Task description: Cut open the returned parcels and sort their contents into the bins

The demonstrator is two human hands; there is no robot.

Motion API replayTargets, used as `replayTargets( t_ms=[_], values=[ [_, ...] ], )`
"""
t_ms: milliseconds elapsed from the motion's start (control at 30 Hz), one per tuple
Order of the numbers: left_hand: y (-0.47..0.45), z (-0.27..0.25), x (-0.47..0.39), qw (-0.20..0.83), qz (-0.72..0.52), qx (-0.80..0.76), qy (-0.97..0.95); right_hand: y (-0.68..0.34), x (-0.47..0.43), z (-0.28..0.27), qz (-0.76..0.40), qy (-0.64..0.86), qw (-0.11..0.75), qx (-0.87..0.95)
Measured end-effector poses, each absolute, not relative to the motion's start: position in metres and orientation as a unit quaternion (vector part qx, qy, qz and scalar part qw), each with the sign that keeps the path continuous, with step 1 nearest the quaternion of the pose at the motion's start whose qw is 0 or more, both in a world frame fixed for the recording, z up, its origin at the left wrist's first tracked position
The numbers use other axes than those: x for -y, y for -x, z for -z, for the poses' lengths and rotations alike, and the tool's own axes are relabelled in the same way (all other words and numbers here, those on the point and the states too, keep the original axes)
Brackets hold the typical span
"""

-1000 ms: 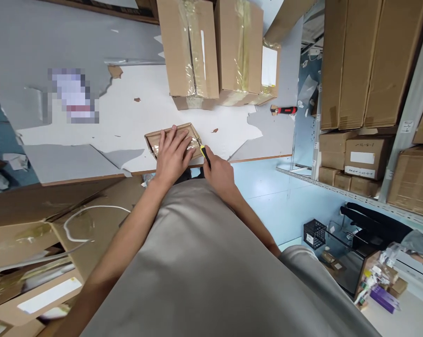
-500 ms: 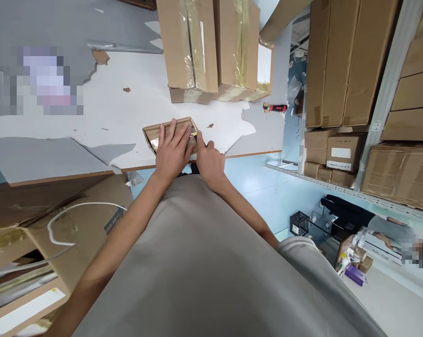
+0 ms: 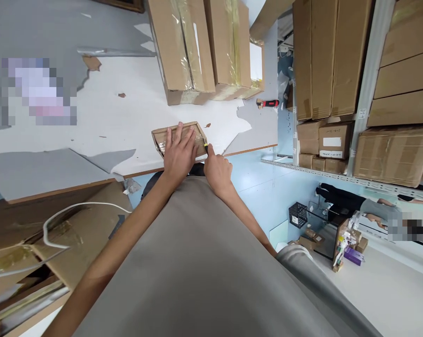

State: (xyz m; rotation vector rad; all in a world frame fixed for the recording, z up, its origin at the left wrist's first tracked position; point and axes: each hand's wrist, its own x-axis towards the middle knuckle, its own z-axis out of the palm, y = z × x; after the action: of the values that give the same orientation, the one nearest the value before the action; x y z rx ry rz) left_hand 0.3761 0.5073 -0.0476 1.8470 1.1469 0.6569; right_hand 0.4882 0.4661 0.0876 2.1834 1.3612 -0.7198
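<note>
A small flat cardboard box (image 3: 159, 135) with shiny clear tape lies near the front edge of the table. My left hand (image 3: 179, 157) rests flat on top of it, fingers spread, covering its middle. In my closed right hand (image 3: 217, 171) is a yellow and black box cutter (image 3: 206, 148), its tip at the right end of the box. The fingers hide most of its handle, and the blade is too small to make out.
Large taped cartons (image 3: 197, 47) stand behind the box. A red and black handled tool (image 3: 267, 103) lies on the right of the table (image 3: 127, 112), whose covering is torn. An open carton (image 3: 92, 229) sits at lower left. Shelves (image 3: 361, 112) of boxes and another person (image 3: 376, 208) are at right.
The small box has shifted right and slightly toward me, with both hands moving along. The box cutter has come away from the box's top to its right end. The view has swung slightly.
</note>
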Motion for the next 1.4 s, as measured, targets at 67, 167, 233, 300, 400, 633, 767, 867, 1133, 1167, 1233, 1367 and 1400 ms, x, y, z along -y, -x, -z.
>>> replayTargets(
  t_ms=[67,167,233,300,400,633,767,867,1133,1167,1233,1367,1400],
  values=[
    [-0.376,0.049,-0.507,0.422,-0.261,-0.450,-0.742,-0.486,-0.465,-0.090,0.265,-0.802,0.225,-0.485],
    [-0.376,0.051,-0.507,0.414,-0.259,-0.447,-0.750,-0.483,-0.470,-0.086,0.265,-0.807,0.215,-0.482],
    [-0.375,0.053,-0.508,0.408,-0.258,-0.449,-0.752,-0.481,-0.475,-0.082,0.262,-0.806,0.207,-0.490],
    [-0.375,0.053,-0.509,0.406,-0.259,-0.451,-0.751,-0.479,-0.477,-0.078,0.256,-0.802,0.201,-0.500],
    [-0.375,0.054,-0.509,0.406,-0.255,-0.454,-0.751,-0.477,-0.471,-0.080,0.259,-0.801,0.212,-0.497],
    [-0.369,0.052,-0.509,0.402,-0.257,-0.451,-0.754,-0.491,-0.453,-0.113,0.295,-0.798,0.192,-0.489],
    [-0.340,0.049,-0.506,0.389,-0.245,-0.454,-0.763,-0.528,-0.451,-0.092,0.302,-0.816,0.028,-0.492],
    [-0.305,0.049,-0.496,0.369,-0.230,-0.483,-0.760,-0.556,-0.460,-0.034,0.391,-0.804,-0.088,-0.439],
    [-0.253,0.029,-0.458,0.280,-0.245,-0.613,-0.697,-0.541,-0.496,0.086,0.543,-0.719,-0.151,-0.407],
    [-0.253,0.026,-0.455,0.268,-0.238,-0.641,-0.679,-0.537,-0.500,0.089,0.542,-0.712,-0.152,-0.419],
    [-0.256,0.023,-0.452,0.262,-0.230,-0.686,-0.639,-0.535,-0.504,0.088,0.536,-0.705,-0.155,-0.439],
    [-0.264,0.027,-0.457,0.323,-0.240,-0.713,-0.575,-0.553,-0.503,0.064,0.490,-0.715,-0.135,-0.480],
    [-0.268,0.031,-0.460,0.345,-0.242,-0.709,-0.565,-0.561,-0.501,0.055,0.474,-0.720,-0.126,-0.490]
  ],
)
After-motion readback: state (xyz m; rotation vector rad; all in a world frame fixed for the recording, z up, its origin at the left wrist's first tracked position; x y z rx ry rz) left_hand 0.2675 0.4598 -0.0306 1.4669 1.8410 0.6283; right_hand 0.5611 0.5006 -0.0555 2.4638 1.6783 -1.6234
